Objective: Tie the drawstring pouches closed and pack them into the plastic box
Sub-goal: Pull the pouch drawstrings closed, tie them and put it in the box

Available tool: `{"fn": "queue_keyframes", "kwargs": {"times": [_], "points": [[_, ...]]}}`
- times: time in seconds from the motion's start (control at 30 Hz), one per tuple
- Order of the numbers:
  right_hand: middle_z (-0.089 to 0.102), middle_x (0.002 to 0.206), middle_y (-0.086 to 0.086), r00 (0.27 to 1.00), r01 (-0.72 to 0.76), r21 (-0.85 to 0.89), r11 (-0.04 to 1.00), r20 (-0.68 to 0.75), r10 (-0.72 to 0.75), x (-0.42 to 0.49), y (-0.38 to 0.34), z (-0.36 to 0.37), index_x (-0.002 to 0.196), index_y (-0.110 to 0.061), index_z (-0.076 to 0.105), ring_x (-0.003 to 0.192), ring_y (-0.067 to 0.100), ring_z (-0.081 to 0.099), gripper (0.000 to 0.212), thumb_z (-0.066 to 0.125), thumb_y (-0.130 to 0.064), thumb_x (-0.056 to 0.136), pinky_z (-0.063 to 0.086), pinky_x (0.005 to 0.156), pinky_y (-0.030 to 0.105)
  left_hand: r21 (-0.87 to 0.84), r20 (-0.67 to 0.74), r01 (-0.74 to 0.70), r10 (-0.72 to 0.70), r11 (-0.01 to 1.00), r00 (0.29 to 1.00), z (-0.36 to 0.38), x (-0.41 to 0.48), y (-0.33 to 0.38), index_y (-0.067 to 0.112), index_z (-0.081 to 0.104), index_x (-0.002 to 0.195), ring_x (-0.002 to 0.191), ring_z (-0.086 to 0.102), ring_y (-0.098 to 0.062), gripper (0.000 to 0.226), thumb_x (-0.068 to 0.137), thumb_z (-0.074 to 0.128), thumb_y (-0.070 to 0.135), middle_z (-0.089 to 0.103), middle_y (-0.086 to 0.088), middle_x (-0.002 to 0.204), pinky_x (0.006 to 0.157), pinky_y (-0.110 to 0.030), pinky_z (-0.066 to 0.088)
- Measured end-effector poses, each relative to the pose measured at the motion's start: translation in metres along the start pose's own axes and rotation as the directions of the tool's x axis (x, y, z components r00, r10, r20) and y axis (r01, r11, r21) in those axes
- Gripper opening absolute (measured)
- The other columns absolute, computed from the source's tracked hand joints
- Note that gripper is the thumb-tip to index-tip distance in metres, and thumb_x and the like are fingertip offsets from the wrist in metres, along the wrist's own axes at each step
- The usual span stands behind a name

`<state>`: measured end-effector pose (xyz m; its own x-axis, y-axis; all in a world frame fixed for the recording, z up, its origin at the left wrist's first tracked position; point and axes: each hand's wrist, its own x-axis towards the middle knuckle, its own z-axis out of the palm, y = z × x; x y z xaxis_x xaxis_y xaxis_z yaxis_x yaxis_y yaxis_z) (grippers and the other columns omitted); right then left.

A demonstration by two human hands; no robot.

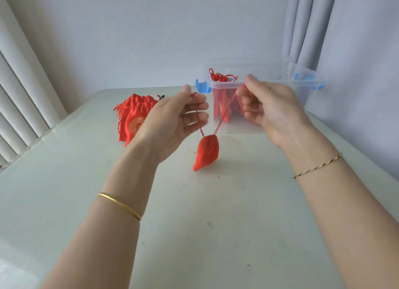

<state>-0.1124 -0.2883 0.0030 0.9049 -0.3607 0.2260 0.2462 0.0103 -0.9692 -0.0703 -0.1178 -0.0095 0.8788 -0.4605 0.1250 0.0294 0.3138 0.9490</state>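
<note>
A small red drawstring pouch (206, 152) hangs in the air above the table, its mouth gathered shut. Two red cords rise from it in a V. My left hand (172, 120) pinches the left cord between thumb and fingers. My right hand (267, 107) pinches the right cord. Behind my hands stands a clear plastic box (269, 77) with blue latches, and several red pouches stand inside its left end (222, 107). A pile of loose red pouches (133, 116) with gold embroidery lies on the table at the left, partly hidden by my left hand.
The pale table (194, 224) reaches to a wall at the back. White vertical blinds (19, 94) hang at the left, grey curtains (313, 29) at the back right. A small dark and white object (159, 97) peeks out behind the pouch pile.
</note>
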Motion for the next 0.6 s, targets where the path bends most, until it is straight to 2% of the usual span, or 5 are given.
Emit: {"fn": "queue_keyframes", "kwargs": {"times": [0.13,0.27,0.4,0.53,0.6], "points": [[0.054,0.062,-0.001,0.989,0.088,-0.101,0.991,0.130,-0.075,-0.010,-0.007,0.009,0.065,-0.017,0.068,0.056,0.009,0.046,0.030,0.057,-0.027,0.091,0.037,0.056,0.022,0.311,0.071,-0.043,0.022,0.949,0.997,0.009,-0.006,0.000,0.008,0.065,0.097,0.062,0.050,-0.008,0.023,0.094,0.049,0.025,0.054,0.002,0.077,0.070,-0.023,0.052],[0.055,0.063,-0.003,0.971,0.138,-0.129,0.982,0.211,-0.108,-0.013,-0.006,0.013,0.069,-0.017,0.068,0.061,0.011,0.049,0.028,0.056,-0.027,0.092,0.041,0.063,0.025,0.489,0.095,-0.092,0.052,0.867,0.994,0.015,-0.009,-0.002,0.010,0.067,0.083,0.058,0.043,-0.010,0.011,0.088,0.061,0.017,0.048,-0.001,0.068,0.062,-0.022,0.044],[0.059,0.077,0.001,0.980,0.014,0.006,1.000,0.199,-0.015,-0.008,-0.002,0.010,0.089,-0.012,0.067,0.065,0.012,0.053,0.027,0.046,-0.027,0.097,0.046,0.059,0.022,0.470,0.016,-0.094,0.098,0.878,0.995,0.014,-0.006,-0.005,0.002,0.068,0.086,0.055,0.040,-0.011,0.017,0.091,0.057,0.015,0.051,0.003,0.060,0.058,-0.023,0.040],[0.064,0.085,-0.001,0.971,-0.006,-0.371,0.929,0.219,0.093,-0.008,0.011,0.006,0.092,-0.015,0.064,0.072,0.011,0.056,0.019,0.048,-0.024,0.095,0.046,0.060,0.023,0.387,0.035,-0.084,0.076,0.918,0.996,0.010,-0.005,-0.005,0.010,0.069,0.081,0.056,0.041,-0.010,0.021,0.093,0.053,0.016,0.053,0.004,0.063,0.056,-0.020,0.040],[0.067,0.083,-0.001,0.947,-0.008,-0.382,0.924,0.293,0.130,-0.010,0.014,0.009,0.084,-0.017,0.063,0.074,0.011,0.059,0.021,0.050,-0.027,0.095,0.047,0.062,0.023,0.370,0.047,-0.081,0.068,0.926,0.997,0.010,-0.005,-0.004,0.010,0.069,0.082,0.056,0.042,-0.009,0.021,0.094,0.052,0.015,0.054,0.003,0.064,0.055,-0.018,0.041]]}}
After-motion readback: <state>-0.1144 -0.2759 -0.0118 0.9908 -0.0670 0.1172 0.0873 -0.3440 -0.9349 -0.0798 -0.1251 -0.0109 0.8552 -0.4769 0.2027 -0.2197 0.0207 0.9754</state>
